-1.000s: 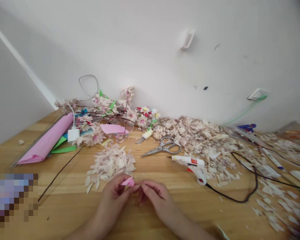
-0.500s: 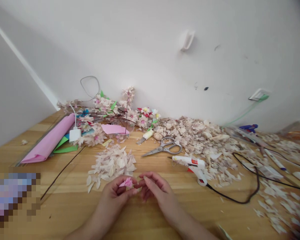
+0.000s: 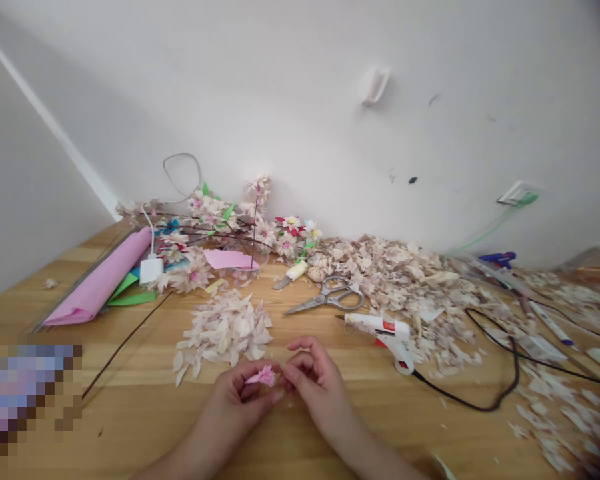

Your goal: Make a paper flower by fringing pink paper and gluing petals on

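Note:
A small pink paper piece with a fringed end, like a flower centre [image 3: 264,377], sits in my left hand [image 3: 233,403], whose fingers are curled round it. My right hand [image 3: 321,385] is beside it, thumb and index finger pressed together close to the left fingertips. Whatever the right fingers pinch, if anything, is too small to make out. Just beyond my left hand lies a loose pile of pale petals [image 3: 227,327]. A white glue gun [image 3: 380,327] rests to the right of my right hand, and grey scissors [image 3: 327,297] lie farther back.
Finished flower branches [image 3: 230,220] lie along the wall. A rolled pink paper [image 3: 100,280] and a white charger [image 3: 151,270] are at left. A large petal heap [image 3: 395,273] fills the back right. The glue gun's black cord [image 3: 480,403] loops rightward. A utility knife [image 3: 293,272] lies behind the scissors.
My left hand has shifted slightly right with the pink flower centre, which now shows more of its fringe. The right thumb and index finger have come together near the left fingertips.

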### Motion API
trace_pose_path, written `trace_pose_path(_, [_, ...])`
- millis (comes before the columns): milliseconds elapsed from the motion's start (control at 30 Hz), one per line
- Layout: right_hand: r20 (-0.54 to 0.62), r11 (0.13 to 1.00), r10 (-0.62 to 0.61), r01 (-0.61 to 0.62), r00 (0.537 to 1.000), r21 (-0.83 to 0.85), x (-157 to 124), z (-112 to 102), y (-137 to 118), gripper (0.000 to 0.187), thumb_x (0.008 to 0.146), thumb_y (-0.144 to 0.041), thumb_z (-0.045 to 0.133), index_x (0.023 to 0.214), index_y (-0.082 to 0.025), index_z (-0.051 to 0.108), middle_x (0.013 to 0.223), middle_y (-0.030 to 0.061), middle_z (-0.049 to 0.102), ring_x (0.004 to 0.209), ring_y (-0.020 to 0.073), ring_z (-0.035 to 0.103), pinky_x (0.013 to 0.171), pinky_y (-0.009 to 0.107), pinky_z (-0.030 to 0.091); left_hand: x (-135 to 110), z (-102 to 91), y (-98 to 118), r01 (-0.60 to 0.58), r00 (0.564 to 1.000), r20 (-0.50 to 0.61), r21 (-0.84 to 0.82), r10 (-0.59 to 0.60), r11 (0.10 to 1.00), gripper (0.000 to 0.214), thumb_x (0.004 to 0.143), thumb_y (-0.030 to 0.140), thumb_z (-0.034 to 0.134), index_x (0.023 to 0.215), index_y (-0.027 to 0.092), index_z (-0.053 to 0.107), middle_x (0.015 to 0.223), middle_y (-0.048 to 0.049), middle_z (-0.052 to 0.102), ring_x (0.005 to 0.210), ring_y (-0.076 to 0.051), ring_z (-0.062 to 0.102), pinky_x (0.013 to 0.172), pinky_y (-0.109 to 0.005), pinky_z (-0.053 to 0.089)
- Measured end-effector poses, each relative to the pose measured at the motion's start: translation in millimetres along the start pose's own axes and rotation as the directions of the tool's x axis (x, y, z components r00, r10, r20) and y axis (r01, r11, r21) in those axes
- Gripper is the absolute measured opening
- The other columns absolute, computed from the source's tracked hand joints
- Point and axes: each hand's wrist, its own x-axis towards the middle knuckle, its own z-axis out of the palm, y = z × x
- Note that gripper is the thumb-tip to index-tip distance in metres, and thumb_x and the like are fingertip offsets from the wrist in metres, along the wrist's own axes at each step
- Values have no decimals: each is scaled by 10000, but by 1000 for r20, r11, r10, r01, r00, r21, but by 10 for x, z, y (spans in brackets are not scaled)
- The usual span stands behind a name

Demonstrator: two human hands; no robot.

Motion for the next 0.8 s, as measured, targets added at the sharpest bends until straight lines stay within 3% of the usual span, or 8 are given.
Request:
trace_pose_path(167, [-59,953,-171,150,984,-265,-6,-130,-49,151,838,-350,494,898,-225,434,614,-54,504,591,125,516,541,223,387,-35,-44,25,-12,995,-98,24,14,1000,436,497,222,775,920,176,681,421,130,259,403,-32,288,433,-132,277])
trace_pose_path(333, [-29,913,-119,98,993,-397,8,-216,-148,132,871,-359,417,889,-235,377,471,-124,278,390,89,264,395,199,213,-71,-92,72,7,996,-94,66,-1,998,516,513,334,758,981,147,649,475,133,150,397,-28,139,384,-157,123])
trace_pose_path(400, [20,845,-115,108,993,-523,-48,-252,-250,113,874,-342,407,896,-232,400,472,-112,323,407,101,326,422,206,268,-79,-116,115,7,995,-98,63,-1,998,558,510,395,748,994,143,631,474,132,168,391,-30,137,373,-168,99])
trace_pose_path(467, [31,739,-160,140,987,-658,-146,-335,-373,96,875,-322,400,892,-232,430,567,-57,475,527,135,479,534,240,381,-77,-152,171,15,994,-112,63,-7,998,596,532,472,714,1017,143,602,459,134,198,380,-35,141,357,-171,95])
trace_pose_path(533, [12,655,-200,142,980,-742,-270,-493,-487,133,862,-316,401,948,-233,459,788,27,592,739,186,576,677,296,443,-64,-198,231,2,992,-127,58,5,998,612,581,534,658,1042,141,569,443,137,213,371,-43,141,337,-166,119])
trace_pose_path(633, [-4,546,-192,103,981,-832,-479,-877,-585,205,835,-342,411,986,-244,508,937,67,619,879,219,594,768,325,463,-33,-257,297,-86,986,-138,36,90,996,607,636,580,591,1038,127,542,464,132,222,382,-59,171,321,-162,211])
trace_pose_path(733, [-109,433,-113,-50,988,-900,-693,-1343,-578,294,811,-415,420,1010,-239,545,828,53,662,797,221,634,700,303,501,-7,-300,329,-181,977,-99,74,188,981,562,689,596,524,988,121,555,491,119,233,389,-73,219,333,-189,308])
trace_pose_path(800, [-174,361,-114,-123,978,-925,-832,-1622,-529,356,782,-461,436,1016,-231,573,817,65,684,777,235,651,653,298,515,2,-336,347,-247,960,-86,197,268,949,479,753,563,464,930,133,581,490,100,279,403,-93,301,394,-225,382])
